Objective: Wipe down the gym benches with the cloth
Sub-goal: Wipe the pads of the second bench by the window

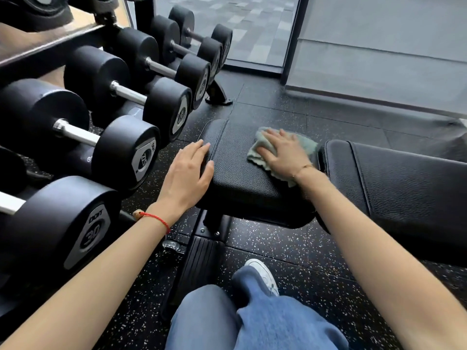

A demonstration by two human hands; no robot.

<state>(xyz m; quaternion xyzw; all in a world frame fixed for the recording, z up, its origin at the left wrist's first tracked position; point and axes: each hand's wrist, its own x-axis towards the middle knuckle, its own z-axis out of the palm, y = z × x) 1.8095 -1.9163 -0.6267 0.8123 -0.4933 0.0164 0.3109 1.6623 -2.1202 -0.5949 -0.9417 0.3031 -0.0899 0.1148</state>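
Black padded worktop [242,173] on speckled rubber floor [290,248], dumbbell rack [113,109] just left of left grip [188,170]. Pale green cloth [260,147], crumpled, long axis unclear, pinned flat beneath right grip [283,152]. Both grips released, fingers straight, pressing the pad.

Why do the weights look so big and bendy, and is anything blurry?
In the head view, the wide-angle lens stretches the edges, so the nearest dumbbell bulges; soft daylight comes through the window with no harsh glare; the right hand on the cloth and the bench seat look fairly sharp; the top left corner blurs.
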